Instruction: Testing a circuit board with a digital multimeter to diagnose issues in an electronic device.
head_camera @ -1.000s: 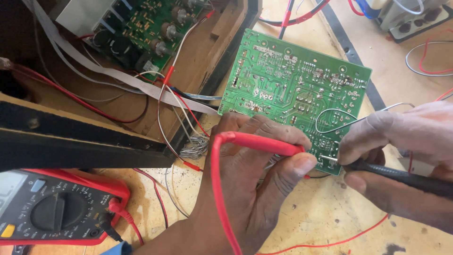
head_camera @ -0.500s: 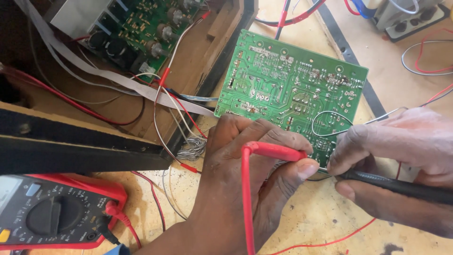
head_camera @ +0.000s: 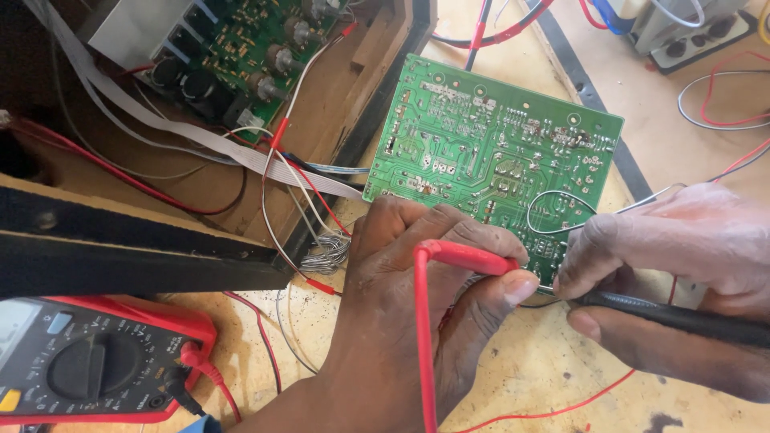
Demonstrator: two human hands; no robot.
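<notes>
A pale wooden workbench (head_camera: 553, 377), scuffed and stained, fills the view in bright, even light. An open wooden cabinet (head_camera: 200, 176) sits at the upper left, with a power strip (head_camera: 698, 36) at the top right.

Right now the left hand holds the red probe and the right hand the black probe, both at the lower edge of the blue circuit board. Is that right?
Not quite: the circuit board is green, not blue, as the head view shows. The rest stands: the left hand holds the red probe and the right hand the black probe, both at the board's lower edge.
</notes>
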